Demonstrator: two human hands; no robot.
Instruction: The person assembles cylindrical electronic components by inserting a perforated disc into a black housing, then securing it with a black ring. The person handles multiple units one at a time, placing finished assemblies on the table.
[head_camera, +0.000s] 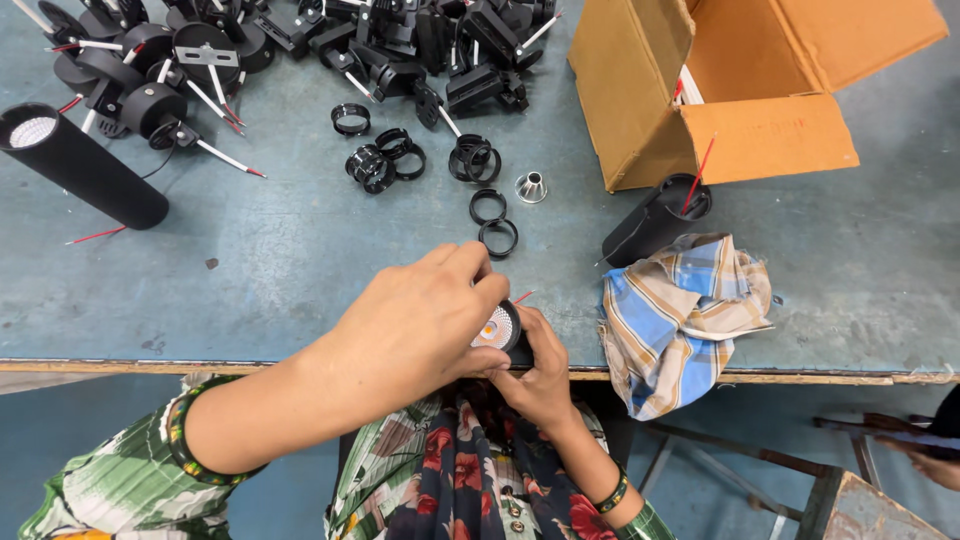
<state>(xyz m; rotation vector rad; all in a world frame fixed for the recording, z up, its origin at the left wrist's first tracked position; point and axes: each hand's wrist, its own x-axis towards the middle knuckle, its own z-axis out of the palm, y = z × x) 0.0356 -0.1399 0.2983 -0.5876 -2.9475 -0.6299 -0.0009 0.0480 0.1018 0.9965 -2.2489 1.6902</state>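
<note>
A small black downlight (499, 327) sits at the desk's (300, 260) near edge, gripped from both sides: left hand (415, 325) over its top, right hand (540, 375) cupping beneath. Black rings (497, 238) lie just beyond; farther right, an open brown cardboard box (640, 90), unlabelled.

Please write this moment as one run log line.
hands: both hold black lamp | near: black rings, checked cloth | surface: table
</note>
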